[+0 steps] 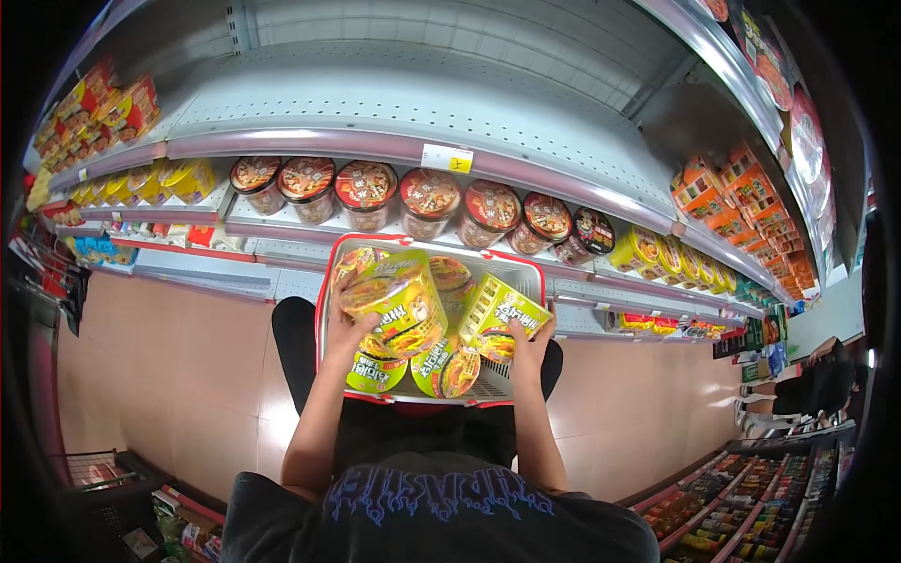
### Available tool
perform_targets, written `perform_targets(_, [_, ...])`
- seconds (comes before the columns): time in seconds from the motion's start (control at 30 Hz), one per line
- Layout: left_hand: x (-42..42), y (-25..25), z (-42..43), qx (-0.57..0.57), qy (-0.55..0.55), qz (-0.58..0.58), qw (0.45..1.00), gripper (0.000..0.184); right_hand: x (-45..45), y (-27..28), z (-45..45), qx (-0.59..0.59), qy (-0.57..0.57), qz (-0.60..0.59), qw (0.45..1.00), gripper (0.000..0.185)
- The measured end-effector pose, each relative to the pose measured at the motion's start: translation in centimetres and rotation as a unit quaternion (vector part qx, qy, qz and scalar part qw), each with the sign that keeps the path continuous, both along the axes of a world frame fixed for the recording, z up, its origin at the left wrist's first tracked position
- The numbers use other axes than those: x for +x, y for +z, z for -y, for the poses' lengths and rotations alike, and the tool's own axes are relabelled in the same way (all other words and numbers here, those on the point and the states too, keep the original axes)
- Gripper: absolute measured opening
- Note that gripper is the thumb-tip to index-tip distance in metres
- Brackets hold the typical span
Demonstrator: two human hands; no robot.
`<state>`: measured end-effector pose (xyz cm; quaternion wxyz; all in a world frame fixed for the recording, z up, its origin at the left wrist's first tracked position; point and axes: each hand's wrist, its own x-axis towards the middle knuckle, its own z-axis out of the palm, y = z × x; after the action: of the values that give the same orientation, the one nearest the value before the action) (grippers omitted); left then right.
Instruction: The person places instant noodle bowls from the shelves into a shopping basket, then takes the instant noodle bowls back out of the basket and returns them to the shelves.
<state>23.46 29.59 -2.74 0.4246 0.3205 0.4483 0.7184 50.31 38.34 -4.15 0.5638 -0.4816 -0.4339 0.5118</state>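
Cup (399,305) with green wrap was near the centre of the frame, over the basket (529,280). The left hand (352,330) held its side, fingers partly open and curved. To its right, the right hand (531,343) gripped a green pack (502,319), thumb on the front. Such light walls needed gentle, even pressure, and each piece was better kept clear of the lower cups (446,366). Red-lidded tubs (431,193) stood along the shelf (404,94), across the upper middle.
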Motion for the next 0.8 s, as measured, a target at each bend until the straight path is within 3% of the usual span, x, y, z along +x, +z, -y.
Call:
perform_targets(0.13, [-0.5,0.9,-0.1,-0.017,0.014,-0.005,1.000,0.070,-1.1,2.6,0.0,-0.069,0.055,-0.089,0.992,0.075])
perform_targets(0.17, [-0.6,1.0,-0.1,-0.024,0.012,-0.002,1.000,0.070,-1.3,2.8,0.0,-0.053,0.072,-0.053,0.995,0.072])
perform_targets(0.37, [-0.8,2.0,0.1,-0.067,0.013,-0.010,0.998,0.063,-2.8,5.5,0.4,-0.055,0.151,-0.114,0.980,0.074])
perform_targets(0.47, [-0.5,2.5,0.0,-0.087,0.007,-0.023,0.996,0.058,-2.2,4.0,0.1,-0.056,0.183,-0.106,0.976,0.073])
perform_targets(0.67, [-0.2,1.7,0.1,-0.127,-0.022,0.060,0.990,0.054,-1.0,2.6,0.3,-0.130,0.157,-0.132,0.970,0.068])
perform_targets(0.8, [-0.3,2.1,0.2,-0.141,-0.037,0.037,0.989,0.054,-0.7,3.8,0.8,-0.133,0.166,-0.134,0.968,0.068])
